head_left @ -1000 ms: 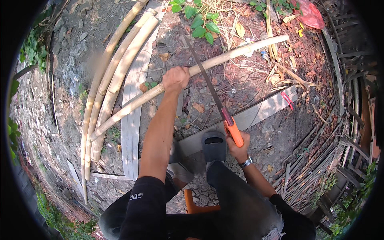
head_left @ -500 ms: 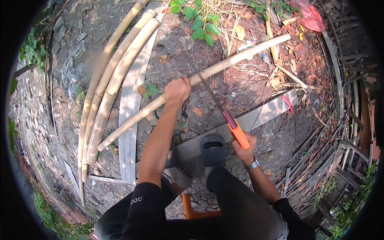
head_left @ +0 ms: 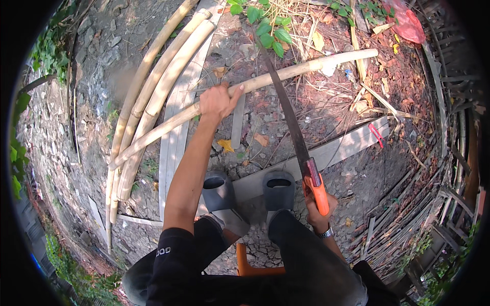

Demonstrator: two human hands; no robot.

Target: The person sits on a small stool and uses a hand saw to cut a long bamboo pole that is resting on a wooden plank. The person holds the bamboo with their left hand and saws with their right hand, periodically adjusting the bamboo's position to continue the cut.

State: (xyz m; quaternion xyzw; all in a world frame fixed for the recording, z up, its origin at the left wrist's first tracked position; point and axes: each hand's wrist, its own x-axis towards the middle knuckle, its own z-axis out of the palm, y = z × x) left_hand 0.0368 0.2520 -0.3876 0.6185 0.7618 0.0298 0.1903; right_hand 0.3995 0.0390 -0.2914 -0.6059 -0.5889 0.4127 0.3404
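At twelve o'clock, left hand [head_left: 218, 101] grips the bamboo pole [head_left: 265, 81], now swung flatter across the ground; right hand [head_left: 319, 206] clenches the saw [head_left: 296, 137], blade laid over it, seemingly cutting.

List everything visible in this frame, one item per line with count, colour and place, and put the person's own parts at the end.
bamboo pole: one, pale tan, slanting across the ground, held.
hand saw: one, dark blade, orange handle, blade crossing the pole.
bamboo bundle: about three, pale tan, left on the ground.
planks: several, grey, flat under and beside the poles.
stool: one, orange, under the person.
red clip-like item: one, on the right plank.
green plant: one, top centre.
clogs: two, dark grey, on the feet.
wristwatch: one, silver, right wrist.
left hand: grips the pole.
right hand: grips the saw handle.
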